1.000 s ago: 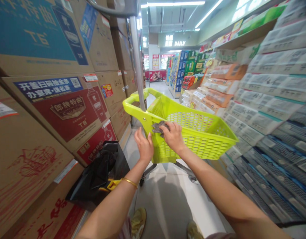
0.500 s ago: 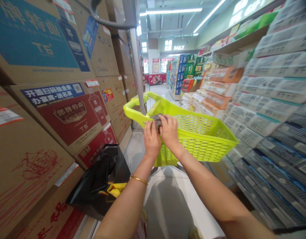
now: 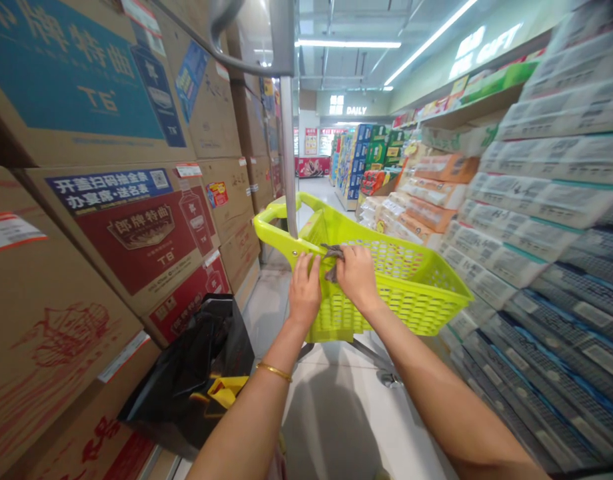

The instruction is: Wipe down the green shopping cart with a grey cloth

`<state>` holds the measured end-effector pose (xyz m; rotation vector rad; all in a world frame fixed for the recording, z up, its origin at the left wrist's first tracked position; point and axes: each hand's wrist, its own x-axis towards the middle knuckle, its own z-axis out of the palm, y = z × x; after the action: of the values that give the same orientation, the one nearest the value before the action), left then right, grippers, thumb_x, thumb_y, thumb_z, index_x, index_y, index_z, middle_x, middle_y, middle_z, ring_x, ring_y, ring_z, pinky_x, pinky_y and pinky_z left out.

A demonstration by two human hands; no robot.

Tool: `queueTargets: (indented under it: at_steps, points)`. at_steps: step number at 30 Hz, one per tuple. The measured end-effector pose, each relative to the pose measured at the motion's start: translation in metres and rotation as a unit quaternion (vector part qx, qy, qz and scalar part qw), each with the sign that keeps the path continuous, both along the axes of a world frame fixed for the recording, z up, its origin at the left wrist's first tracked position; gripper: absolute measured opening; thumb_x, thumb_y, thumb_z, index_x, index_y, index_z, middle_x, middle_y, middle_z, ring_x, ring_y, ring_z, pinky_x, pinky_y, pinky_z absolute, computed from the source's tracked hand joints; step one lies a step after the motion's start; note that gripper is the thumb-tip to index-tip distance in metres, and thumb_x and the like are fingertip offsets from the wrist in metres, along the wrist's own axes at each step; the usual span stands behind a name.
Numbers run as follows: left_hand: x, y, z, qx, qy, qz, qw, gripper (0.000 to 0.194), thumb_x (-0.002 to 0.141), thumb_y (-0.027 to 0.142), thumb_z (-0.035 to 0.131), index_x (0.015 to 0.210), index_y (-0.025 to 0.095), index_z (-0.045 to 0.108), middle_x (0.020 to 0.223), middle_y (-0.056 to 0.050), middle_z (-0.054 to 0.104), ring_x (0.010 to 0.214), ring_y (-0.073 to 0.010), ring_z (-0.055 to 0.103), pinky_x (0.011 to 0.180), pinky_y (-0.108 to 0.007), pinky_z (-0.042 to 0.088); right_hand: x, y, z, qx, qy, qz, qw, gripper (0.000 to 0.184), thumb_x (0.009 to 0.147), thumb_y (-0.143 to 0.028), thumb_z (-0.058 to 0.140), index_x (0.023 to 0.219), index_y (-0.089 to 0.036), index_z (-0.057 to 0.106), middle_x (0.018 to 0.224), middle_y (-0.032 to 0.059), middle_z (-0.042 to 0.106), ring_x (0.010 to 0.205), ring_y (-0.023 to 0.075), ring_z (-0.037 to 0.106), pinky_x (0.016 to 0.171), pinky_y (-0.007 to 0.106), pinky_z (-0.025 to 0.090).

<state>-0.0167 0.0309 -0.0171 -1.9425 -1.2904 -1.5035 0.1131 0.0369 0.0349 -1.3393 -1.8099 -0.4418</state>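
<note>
In the head view a lime-green shopping basket (image 3: 396, 308) with perforated sides and a raised handle end stands in front of me on a metal frame. My right hand (image 3: 357, 275) is closed on a crumpled dark grey cloth (image 3: 332, 252) at the near rim. Part of that cloth is hidden under the fingers. Just left of it, my left hand (image 3: 305, 291) lies against the basket's near side, its fingers stretched up toward the rim. A gold bangle (image 3: 275, 372) circles my left wrist.
Stacked cardboard cartons (image 3: 136, 247) wall the left side. Below them sits a black bag (image 3: 206, 360) with a yellow item. A grey metal pole (image 3: 290, 153) rises behind the basket handle. Plastic-wrapped packs (image 3: 551, 167) are piled along the right, and an aisle runs ahead.
My right hand has moved right along the rim with the cloth, away from my left hand. The left hand no longer touches the cloth. The view has shifted slightly.
</note>
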Motion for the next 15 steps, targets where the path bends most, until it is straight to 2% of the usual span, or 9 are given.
queueTargets:
  at_steps: [4,7,12,15]
  points:
    - [0.002,0.000,0.000,-0.008,-0.008,0.006,1.000,0.036,0.091,0.015,0.036,0.123,0.017,0.052,0.125,-0.013,0.054,0.130,-0.0229,0.039,0.108,-0.046,0.034,-0.027,0.004,0.008,0.020,0.020,0.072,0.997,0.032,0.083,-0.015,0.040,0.109,-0.013,0.059,0.104,0.0123,0.059,0.096,0.0244,0.046,0.089,0.038,0.036]
    - [0.002,0.001,0.001,-0.014,-0.007,0.010,1.000,0.035,0.091,0.017,0.037,0.123,0.016,0.052,0.124,-0.013,0.055,0.129,-0.0231,0.040,0.108,-0.046,0.035,-0.036,0.006,0.011,0.021,0.016,0.084,0.996,0.033,0.083,-0.014,0.041,0.111,-0.012,0.058,0.105,0.0119,0.059,0.097,0.0239,0.046,0.090,0.036,0.037]
    - [-0.005,0.001,0.002,-0.015,0.020,0.012,1.000,0.034,0.090,0.011,0.037,0.117,0.016,0.056,0.122,-0.012,0.057,0.128,-0.0219,0.041,0.106,-0.042,0.037,-0.016,0.004,0.003,-0.002,-0.044,0.058,0.997,0.034,0.083,-0.016,0.044,0.115,-0.012,0.056,0.106,0.0131,0.059,0.097,0.0250,0.047,0.088,0.036,0.038]
    - [-0.009,-0.002,0.004,-0.029,0.053,0.010,0.998,0.039,0.088,0.008,0.037,0.122,0.016,0.053,0.124,-0.011,0.057,0.129,-0.0211,0.040,0.106,-0.040,0.038,0.003,0.001,-0.001,-0.015,-0.075,0.026,0.997,0.035,0.082,-0.014,0.044,0.115,-0.013,0.057,0.105,0.0134,0.059,0.095,0.0253,0.048,0.085,0.037,0.039]
